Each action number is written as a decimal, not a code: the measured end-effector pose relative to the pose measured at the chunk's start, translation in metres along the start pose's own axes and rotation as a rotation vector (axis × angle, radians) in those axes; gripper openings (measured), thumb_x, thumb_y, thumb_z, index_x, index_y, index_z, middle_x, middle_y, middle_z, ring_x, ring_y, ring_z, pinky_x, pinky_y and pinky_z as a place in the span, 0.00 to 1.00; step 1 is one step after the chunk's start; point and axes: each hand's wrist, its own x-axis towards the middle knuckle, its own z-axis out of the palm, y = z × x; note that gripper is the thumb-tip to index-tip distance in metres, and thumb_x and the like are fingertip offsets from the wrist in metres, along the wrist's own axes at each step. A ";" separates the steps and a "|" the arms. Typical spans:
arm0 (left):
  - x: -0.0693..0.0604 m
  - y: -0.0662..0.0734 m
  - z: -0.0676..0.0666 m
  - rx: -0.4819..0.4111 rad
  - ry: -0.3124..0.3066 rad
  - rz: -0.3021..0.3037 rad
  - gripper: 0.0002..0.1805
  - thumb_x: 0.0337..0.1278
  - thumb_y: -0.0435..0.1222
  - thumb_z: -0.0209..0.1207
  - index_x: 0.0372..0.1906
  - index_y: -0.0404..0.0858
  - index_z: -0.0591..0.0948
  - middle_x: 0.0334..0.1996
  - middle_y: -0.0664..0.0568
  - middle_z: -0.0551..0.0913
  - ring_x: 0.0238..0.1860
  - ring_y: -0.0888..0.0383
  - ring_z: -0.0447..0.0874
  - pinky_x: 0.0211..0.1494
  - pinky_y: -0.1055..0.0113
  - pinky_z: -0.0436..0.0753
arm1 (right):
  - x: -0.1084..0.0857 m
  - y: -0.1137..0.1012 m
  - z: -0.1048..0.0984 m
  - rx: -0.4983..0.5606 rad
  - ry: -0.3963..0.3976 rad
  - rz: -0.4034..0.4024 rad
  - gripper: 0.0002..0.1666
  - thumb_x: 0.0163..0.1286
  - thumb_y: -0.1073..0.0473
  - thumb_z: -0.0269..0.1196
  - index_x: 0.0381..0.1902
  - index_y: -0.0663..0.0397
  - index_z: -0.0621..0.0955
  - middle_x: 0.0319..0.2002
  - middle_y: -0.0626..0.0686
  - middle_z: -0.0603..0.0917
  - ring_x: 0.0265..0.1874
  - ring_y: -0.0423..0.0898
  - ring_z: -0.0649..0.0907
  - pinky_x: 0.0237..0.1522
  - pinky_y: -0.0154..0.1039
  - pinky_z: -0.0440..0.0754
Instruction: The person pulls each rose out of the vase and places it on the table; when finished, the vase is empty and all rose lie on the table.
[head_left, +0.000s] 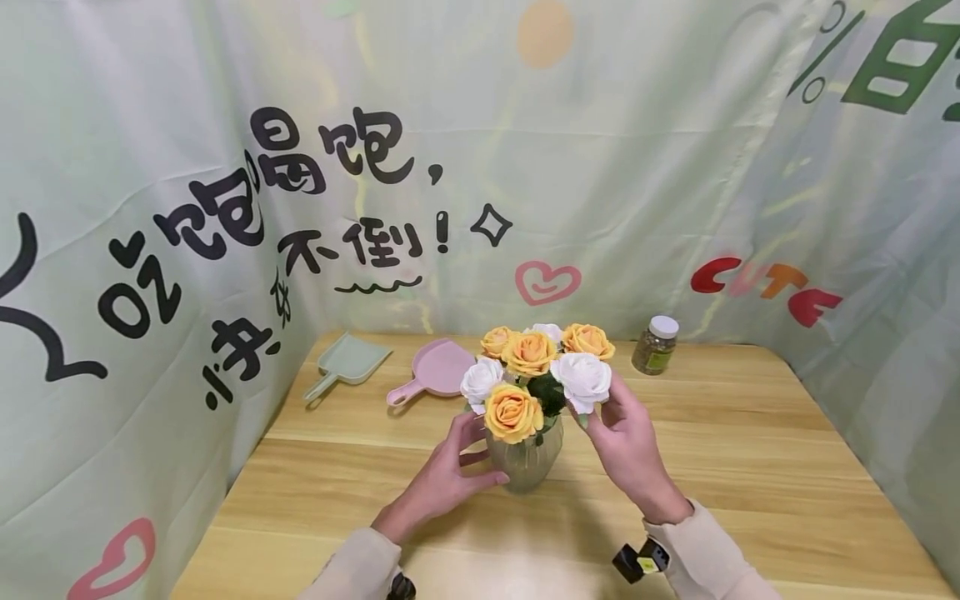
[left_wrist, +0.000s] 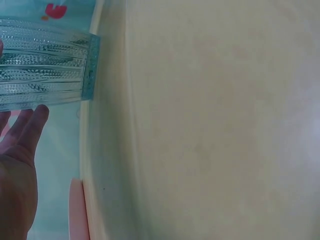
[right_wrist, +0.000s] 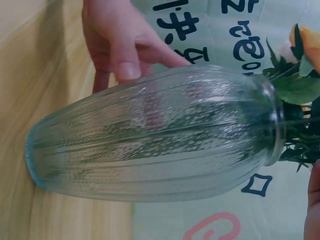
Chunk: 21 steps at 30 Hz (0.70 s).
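Observation:
A ribbed clear glass vase [head_left: 525, 462] stands upright on the table, holding yellow and white roses with green leaves. My left hand [head_left: 438, 482] grips the vase's left side; in the right wrist view its thumb lies against the glass [right_wrist: 155, 142] and other fingers of that hand [right_wrist: 117, 37] are partly behind it. In the left wrist view the hand [left_wrist: 17, 172] is beside the vase's lower part [left_wrist: 45, 67]. My right hand [head_left: 630, 446] holds the right-hand white rose [head_left: 582, 381] from below and behind, fingertips partly hidden by petals.
Behind the vase to the left, a pink dustpan-shaped item [head_left: 442, 367] and a pale green one [head_left: 352, 358] lie on the wooden table [head_left: 750, 433]. A white-lidded jar [head_left: 655, 346] stands at the back right. Printed cloth [head_left: 637, 183] surrounds the table's back and sides.

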 end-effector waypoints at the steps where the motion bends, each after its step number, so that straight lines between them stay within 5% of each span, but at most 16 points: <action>1: 0.000 0.000 0.000 0.006 0.002 0.008 0.51 0.64 0.37 0.77 0.82 0.53 0.57 0.82 0.39 0.69 0.79 0.36 0.72 0.73 0.52 0.87 | 0.001 -0.002 0.001 0.006 0.012 0.002 0.29 0.73 0.86 0.56 0.71 0.85 0.68 0.65 0.35 0.82 0.67 0.30 0.80 0.67 0.23 0.81; 10: -0.001 0.000 0.001 0.012 0.009 0.025 0.51 0.64 0.36 0.77 0.82 0.53 0.56 0.81 0.39 0.70 0.78 0.37 0.73 0.73 0.51 0.87 | 0.008 -0.009 0.001 0.044 0.086 -0.076 0.28 0.77 0.83 0.55 0.71 0.64 0.74 0.57 0.42 0.86 0.59 0.35 0.86 0.64 0.25 0.84; 15: -0.001 0.000 0.000 0.003 0.010 0.022 0.53 0.64 0.35 0.77 0.83 0.53 0.55 0.81 0.38 0.69 0.78 0.36 0.73 0.73 0.49 0.86 | 0.014 -0.018 -0.003 0.149 0.126 -0.178 0.25 0.80 0.81 0.52 0.71 0.65 0.74 0.48 0.48 0.88 0.51 0.41 0.89 0.62 0.30 0.87; 21: -0.001 -0.001 0.001 -0.002 0.012 0.020 0.51 0.65 0.35 0.76 0.82 0.52 0.56 0.82 0.37 0.68 0.78 0.35 0.72 0.72 0.49 0.87 | 0.017 -0.026 -0.007 0.185 0.237 -0.147 0.24 0.80 0.76 0.56 0.70 0.61 0.74 0.53 0.51 0.85 0.55 0.42 0.87 0.63 0.30 0.86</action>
